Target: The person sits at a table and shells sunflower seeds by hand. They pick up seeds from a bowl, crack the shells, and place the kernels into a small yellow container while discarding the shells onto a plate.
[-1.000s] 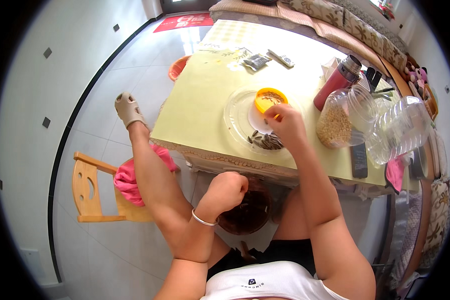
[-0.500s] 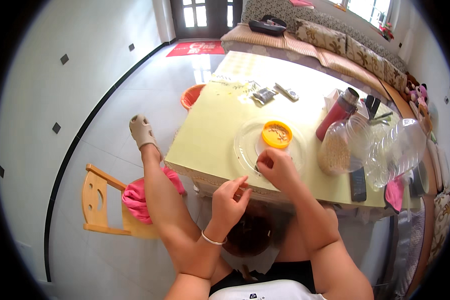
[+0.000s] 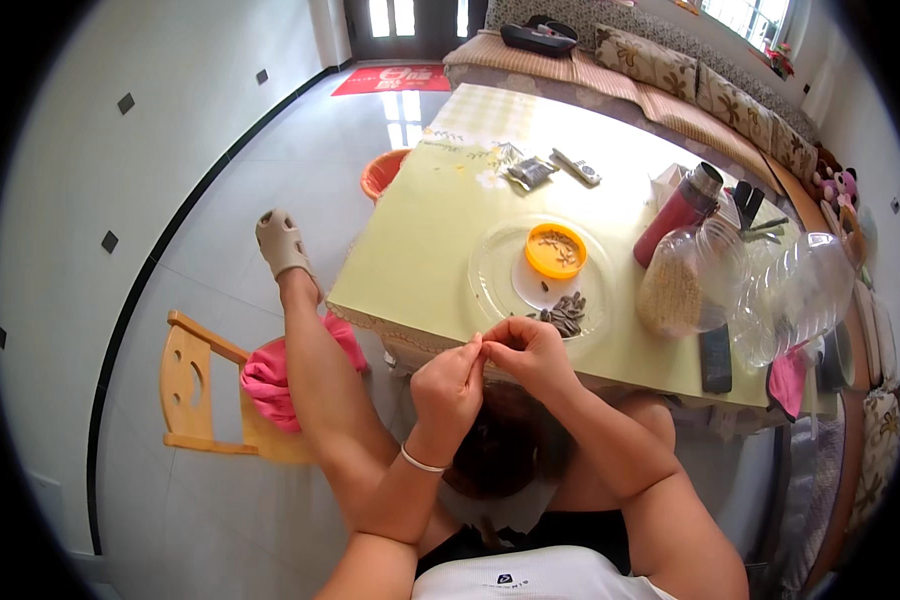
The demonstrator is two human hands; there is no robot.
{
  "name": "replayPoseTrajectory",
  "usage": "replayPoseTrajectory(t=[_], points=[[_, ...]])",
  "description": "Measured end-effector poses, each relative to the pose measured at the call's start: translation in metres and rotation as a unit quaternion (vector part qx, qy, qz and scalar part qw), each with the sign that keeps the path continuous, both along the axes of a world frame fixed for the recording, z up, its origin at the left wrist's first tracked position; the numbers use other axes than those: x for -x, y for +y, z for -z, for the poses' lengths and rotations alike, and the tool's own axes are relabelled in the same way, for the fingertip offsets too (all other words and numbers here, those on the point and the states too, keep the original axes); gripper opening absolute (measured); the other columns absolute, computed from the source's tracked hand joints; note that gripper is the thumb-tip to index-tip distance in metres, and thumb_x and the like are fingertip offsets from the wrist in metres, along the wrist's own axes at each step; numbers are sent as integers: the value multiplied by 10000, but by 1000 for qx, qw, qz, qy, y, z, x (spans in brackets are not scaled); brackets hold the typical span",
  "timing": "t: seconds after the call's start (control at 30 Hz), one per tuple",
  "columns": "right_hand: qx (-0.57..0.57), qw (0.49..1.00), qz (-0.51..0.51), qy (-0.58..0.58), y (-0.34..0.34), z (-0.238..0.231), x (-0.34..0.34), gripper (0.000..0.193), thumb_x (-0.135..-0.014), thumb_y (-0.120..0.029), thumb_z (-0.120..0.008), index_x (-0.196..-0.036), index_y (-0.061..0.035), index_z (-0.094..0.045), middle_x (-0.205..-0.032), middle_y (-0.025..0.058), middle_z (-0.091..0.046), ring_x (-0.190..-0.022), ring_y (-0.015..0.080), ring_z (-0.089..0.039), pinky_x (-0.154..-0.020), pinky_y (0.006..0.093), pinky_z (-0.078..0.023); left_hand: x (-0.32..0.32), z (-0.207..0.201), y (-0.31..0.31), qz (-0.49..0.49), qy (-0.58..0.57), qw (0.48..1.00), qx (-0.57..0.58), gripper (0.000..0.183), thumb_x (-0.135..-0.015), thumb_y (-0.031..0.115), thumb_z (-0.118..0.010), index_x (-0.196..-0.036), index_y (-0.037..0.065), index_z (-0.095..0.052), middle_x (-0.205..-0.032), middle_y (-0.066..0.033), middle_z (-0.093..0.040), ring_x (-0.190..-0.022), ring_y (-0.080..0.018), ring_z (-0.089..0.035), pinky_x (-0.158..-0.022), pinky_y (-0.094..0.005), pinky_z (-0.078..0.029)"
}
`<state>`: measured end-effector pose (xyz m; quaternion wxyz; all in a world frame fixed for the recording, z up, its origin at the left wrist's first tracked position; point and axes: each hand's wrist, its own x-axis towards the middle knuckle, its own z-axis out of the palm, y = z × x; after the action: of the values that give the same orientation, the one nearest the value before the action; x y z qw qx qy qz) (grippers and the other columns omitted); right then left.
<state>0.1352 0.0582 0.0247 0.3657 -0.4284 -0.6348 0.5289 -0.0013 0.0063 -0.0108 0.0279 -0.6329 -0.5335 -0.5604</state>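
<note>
Since dark seeds (image 3: pixel 569 316) lie within reach, left hand (image 3: pixel 445 385) and right hand (image 3: pixel 534 356) presumably meet nearby, fingertips pinched closed; contents cannot be determined.

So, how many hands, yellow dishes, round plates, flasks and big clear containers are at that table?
Hands: 2, left hand and right hand
Yellow round dish: 1
Clear round plate: 1
Red metal-topped flask: 1
Big clear plastic containers: 2, grain-filled jar and ribbed container
Total: 7
</note>
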Motion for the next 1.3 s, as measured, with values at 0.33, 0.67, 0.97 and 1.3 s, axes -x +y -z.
replayPoseTrajectory(t=[0.33,0.67,0.97,1.3], points=[[6,1000,-9,-19,5,11,-1,120,-797,-72,-677,-773,28,-616,-694,40,-637,-638,69,-566,-578,249,-476,-4,-1,-5,22,-11,999,38,229,-796,-42,-717,-1021,2,-708,-838,-157,-701,-710,-262,-692,-632,-326,-545],[164,981,-75,78,13,-4,-12,71,-812,-44,-662,-801,11,-620,-728,20,-638,-604,35,-528,-507,183,-379,4,-4,-4,252,-476,814,219,198,-877,-60,-661,-1069,-29,-697,-900,-124,-727,-716,-177,-716,-648,-249,-610],[135,985,-62,86,6,-17,-13,69,-815,-39,-652,-848,19,-635,-772,15,-655,-688,44,-572,-592,195,-440,16,-6,2,317,-596,689,264,167,-886,-17,-668,-1051,-38,-691,-875,-140,-726,-716,-178,-719,-618,-250,-596],[-68,971,-175,-146,-2,-44,-37,94,-806,-56,-678,-889,-12,-678,-738,12,-609,-662,75,-551,-617,241,-461,14,-9,-2,239,-493,798,252,87,-903,3,-662,-963,-51,-697,-790,-117,-707,-614,-140,-653,-588,-242,-562]])
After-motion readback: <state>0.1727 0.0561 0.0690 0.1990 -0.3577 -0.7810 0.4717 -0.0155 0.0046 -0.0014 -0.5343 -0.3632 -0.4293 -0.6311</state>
